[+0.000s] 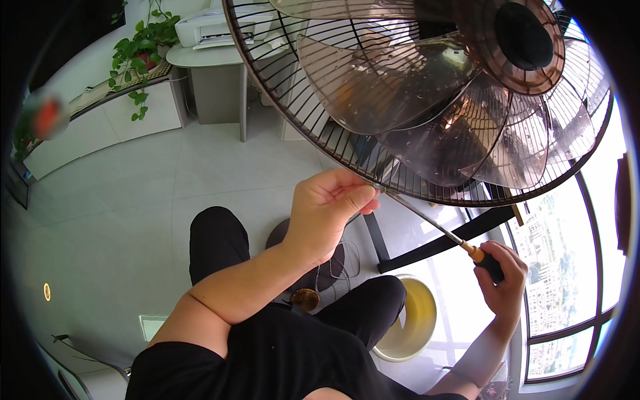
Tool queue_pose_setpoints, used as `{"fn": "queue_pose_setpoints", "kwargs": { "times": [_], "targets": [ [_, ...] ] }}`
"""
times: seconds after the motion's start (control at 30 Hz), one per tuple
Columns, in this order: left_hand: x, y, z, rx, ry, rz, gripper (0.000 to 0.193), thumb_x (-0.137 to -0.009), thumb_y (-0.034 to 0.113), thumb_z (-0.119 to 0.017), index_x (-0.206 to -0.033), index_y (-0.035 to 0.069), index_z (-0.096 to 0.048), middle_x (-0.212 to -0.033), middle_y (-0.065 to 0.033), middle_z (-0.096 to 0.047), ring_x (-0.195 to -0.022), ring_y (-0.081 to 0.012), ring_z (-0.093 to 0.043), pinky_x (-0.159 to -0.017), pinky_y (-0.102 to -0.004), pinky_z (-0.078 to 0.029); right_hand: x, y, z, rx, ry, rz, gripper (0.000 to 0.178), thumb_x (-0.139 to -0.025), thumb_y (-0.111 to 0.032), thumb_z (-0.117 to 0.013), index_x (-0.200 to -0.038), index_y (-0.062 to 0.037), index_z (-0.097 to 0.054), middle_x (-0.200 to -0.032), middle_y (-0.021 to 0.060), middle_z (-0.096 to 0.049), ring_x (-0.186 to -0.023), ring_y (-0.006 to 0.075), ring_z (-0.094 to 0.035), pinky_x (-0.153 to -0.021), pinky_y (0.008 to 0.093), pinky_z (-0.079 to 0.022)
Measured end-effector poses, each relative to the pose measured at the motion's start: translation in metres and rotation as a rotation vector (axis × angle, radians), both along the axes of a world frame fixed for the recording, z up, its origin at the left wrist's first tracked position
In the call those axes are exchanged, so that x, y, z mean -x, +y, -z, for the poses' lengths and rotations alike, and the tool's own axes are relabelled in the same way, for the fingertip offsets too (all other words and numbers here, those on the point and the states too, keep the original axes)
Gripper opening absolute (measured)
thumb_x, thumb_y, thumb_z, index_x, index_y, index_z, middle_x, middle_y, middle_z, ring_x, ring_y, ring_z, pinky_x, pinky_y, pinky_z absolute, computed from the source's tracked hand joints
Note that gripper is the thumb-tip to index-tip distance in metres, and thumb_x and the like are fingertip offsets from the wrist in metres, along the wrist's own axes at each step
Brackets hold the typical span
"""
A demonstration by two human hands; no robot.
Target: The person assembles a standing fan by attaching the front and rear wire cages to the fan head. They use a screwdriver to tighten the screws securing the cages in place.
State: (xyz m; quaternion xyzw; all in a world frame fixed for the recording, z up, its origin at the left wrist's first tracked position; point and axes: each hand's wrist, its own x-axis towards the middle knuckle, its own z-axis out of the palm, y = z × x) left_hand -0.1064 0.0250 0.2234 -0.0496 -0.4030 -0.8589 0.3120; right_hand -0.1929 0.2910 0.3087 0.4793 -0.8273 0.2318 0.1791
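Note:
A large electric fan [387, 100] with smoky see-through blades fills the upper right, its round wire guard [460, 203] hanging over my lap. At the guard's lower rim, my left hand [327, 217] is closed, thumb and fingertips pinching the edge. Whether a small part is also between those fingers is hidden. My right hand [508, 280] grips the black and yellow handle of a screwdriver [433, 225]. Its long metal shaft slants up and left, and its tip meets the rim beside my left fingertips.
Below my hands, a yellow-lined bucket [421, 320] stands on the tiled floor beside my knee. A dark bar [440, 243] runs under the fan. Windows [560, 267] line the right side. Far left are a white printer [217, 30] on a desk, a trailing plant [143, 53] and a low cabinet [110, 123].

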Motion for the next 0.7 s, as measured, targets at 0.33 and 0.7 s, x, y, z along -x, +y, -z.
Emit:
{"fn": "queue_pose_setpoints", "kwargs": {
  "times": [0.33,0.7],
  "targets": [
    [0.0,0.001,-0.001,0.011,-0.017,-0.01,0.01,-0.078,0.002,-0.06,-0.087,-0.002,-0.058,-0.08,-0.0111,-0.063,-0.068,-0.0156,-0.06,-0.066,-0.0261,-0.049,-0.001,0.005,0.003,-0.01,-0.185,-0.032,0.022,-0.076,-0.005,-0.054,-0.097,0.002,-0.057,-0.074,0.0127,-0.059,-0.061,0.018,-0.057,-0.055,0.0279,-0.046],
    [0.0,0.001,-0.001,-0.002,0.0,0.019,0.008,-0.078,0.001,-0.059,-0.086,-0.002,-0.058,-0.079,-0.0121,-0.062,-0.068,-0.017,-0.06,-0.066,-0.0278,-0.049,0.007,0.013,-0.002,-0.063,-0.442,-0.012,0.036,-0.046,-0.001,-0.069,-0.08,0.0016,-0.056,-0.075,0.0075,-0.054,-0.066,0.0127,-0.057,-0.055,0.0214,-0.048]
  ]
}}
